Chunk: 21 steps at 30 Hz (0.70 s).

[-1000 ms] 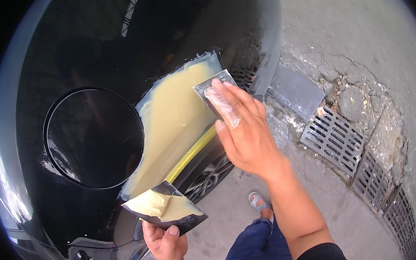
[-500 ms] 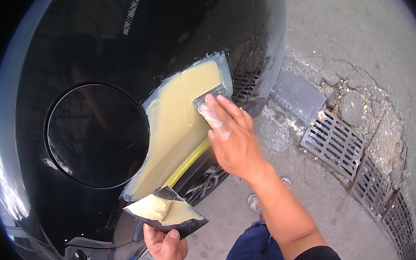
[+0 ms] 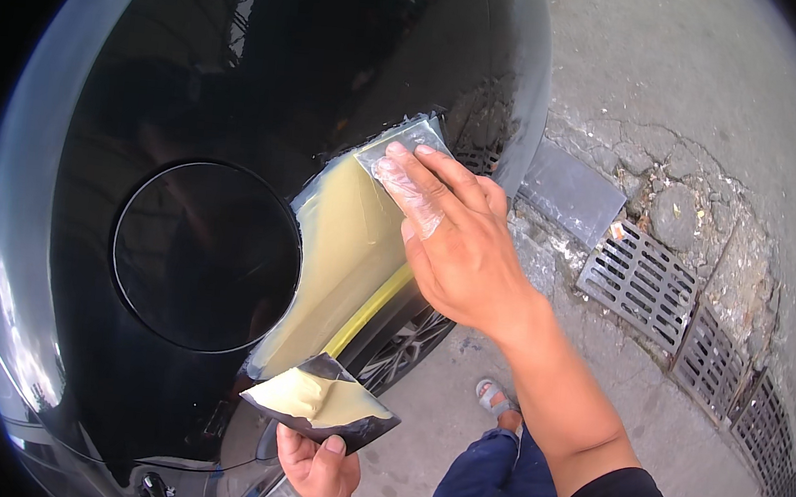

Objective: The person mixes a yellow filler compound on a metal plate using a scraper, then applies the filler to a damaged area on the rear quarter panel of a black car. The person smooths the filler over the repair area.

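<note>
Cream-coloured body filler (image 3: 338, 234) covers a patch of the black car panel (image 3: 168, 389), from beside the round fuel flap (image 3: 208, 256) to the upper right. My right hand (image 3: 460, 240) presses a thin, flat filler spreader (image 3: 405, 143) against the upper end of this patch, fingers stretched over it; pale smears coat the fingers. Lower down, my left hand (image 3: 317, 473) grips the edge of a dark square plate (image 3: 358, 439) between thumb and fingers. A thick heap of the same filler (image 3: 309, 397) lies on that plate, which is close to the patch's lower end.
Yellow tape (image 3: 369, 310) runs along the wheel arch, with the wheel (image 3: 408, 349) below it. To the right, metal drain grates (image 3: 641, 284) and a dark flat slab (image 3: 571, 193) lie in broken concrete. My sandalled foot (image 3: 494, 396) stands on the pavement.
My right hand has moved the spreader up to the top edge of the filler patch. The left hand and its plate stay nearly in place. The view has shifted slightly.
</note>
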Tool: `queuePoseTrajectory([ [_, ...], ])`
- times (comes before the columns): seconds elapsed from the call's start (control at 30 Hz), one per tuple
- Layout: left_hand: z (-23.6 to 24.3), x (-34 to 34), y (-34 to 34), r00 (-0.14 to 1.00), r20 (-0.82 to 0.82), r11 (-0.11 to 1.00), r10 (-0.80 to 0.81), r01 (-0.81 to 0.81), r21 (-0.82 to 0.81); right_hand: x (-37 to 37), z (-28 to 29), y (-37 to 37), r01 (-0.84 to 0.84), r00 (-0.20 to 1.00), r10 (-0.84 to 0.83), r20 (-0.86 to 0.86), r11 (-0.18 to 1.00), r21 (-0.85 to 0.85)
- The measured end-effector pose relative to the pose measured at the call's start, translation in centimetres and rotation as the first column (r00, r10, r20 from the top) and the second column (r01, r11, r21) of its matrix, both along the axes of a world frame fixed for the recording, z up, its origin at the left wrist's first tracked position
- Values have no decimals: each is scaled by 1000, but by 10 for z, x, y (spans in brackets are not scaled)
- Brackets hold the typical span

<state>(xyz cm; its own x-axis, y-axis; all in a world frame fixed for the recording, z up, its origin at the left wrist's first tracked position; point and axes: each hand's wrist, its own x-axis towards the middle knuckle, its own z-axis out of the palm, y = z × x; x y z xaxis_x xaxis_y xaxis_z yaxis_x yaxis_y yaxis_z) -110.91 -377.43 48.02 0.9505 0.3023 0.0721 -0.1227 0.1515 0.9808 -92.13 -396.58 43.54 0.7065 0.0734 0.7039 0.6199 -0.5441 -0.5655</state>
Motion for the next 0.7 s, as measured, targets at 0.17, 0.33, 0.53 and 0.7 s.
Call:
queuePoseTrajectory([
  [0.17,1,-1,6,1000,0,1000,22,-22,-1,4,6,14,5,1000,-4,12,999,-33],
  [0.33,-3,-2,15,1000,9,1000,23,-23,-9,-15,-14,30,-8,999,7,-45,1000,-14],
  [0.53,-4,-2,19,999,-2,999,45,-45,-6,-37,-51,51,-38,998,41,-56,997,61],
  [0.7,-3,2,18,1000,-4,1000,20,-20,-11,-49,-74,63,-48,998,54,-42,990,133],
])
